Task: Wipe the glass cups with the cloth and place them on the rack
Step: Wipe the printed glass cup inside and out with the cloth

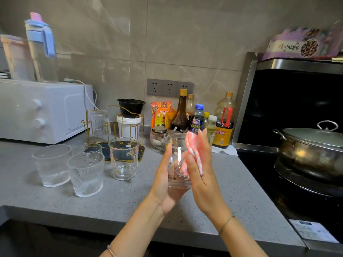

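My left hand (163, 184) grips a clear glass cup (176, 145) from its left side and base, above the grey counter. My right hand (202, 169) lies along the cup's right side with fingers straight. It holds a pink-and-white striped cloth (193, 154) against the wall; the cloth folds over the rim and shows pink through the glass. The right thumb is hidden. Several more glass cups stand to the left: a plain one (52, 164), a ribbed one (86, 173) and a handled one (124, 158). The gold wire rack (130, 127) behind them holds one upturned glass (100, 125).
A white toaster oven (42, 110) fills the back left. Sauce and oil bottles (198, 117) stand against the wall behind my hands. A lidded steel pot (311, 145) sits on the stove at right. The counter's front edge (111, 221) runs below my forearms.
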